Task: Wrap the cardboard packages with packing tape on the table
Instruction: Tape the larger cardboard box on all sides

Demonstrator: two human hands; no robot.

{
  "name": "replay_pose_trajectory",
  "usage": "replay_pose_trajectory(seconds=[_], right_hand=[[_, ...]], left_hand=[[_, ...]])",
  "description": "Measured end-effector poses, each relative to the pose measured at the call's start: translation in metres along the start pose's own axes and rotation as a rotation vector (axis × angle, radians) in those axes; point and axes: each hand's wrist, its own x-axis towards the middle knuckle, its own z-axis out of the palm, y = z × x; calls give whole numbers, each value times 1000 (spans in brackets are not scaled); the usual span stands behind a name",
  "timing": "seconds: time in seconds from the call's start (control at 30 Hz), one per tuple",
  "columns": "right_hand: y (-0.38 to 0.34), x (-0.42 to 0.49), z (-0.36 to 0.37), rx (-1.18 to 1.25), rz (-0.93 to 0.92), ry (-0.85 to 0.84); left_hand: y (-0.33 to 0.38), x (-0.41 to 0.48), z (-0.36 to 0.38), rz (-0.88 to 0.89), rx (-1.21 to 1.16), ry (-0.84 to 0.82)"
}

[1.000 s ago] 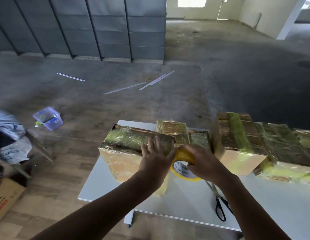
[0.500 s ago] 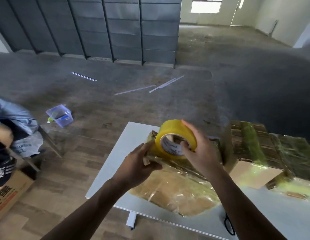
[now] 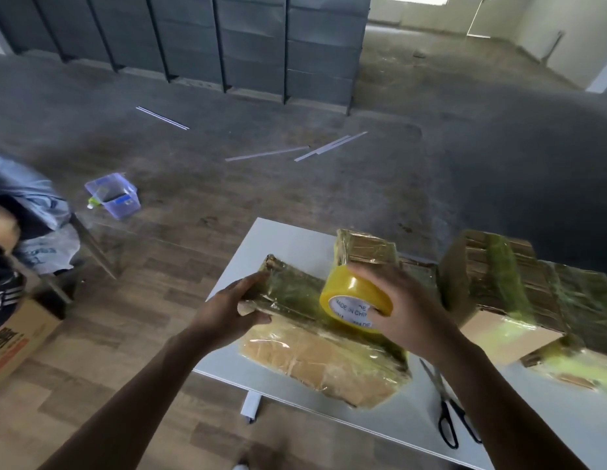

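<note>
Mid-wrap, the left hand grips the tape-glazed brown cardboard package at its nine-o'clock end, the right hand clasps the yellow packing-tape roll on top, and the next move likely calls for drawing tape round.

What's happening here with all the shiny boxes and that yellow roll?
A person is taping up a cardboard package on a white table. The left hand grips the package's left end, and the right hand holds the yellow tape roll over its top. Other taped packages sit to the right, and scissors lie near the table's front edge.
</note>
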Motion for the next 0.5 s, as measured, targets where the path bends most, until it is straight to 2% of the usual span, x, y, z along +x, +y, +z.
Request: replay_pose_trajectory(seconds=[0.1,0.2,0.37,0.5], right_hand=[[-11,2,24,29,-60,32],[-3,2,37,191,-15,141],[9,-9,51,426,113,180],[3,-3,31,430,153,173]], left_hand=[[-6,3,-9,133,424,-49],[15,3,8,351,680,-50],[20,8,35,326,687,-4],[17,6,35,329,663,29]])
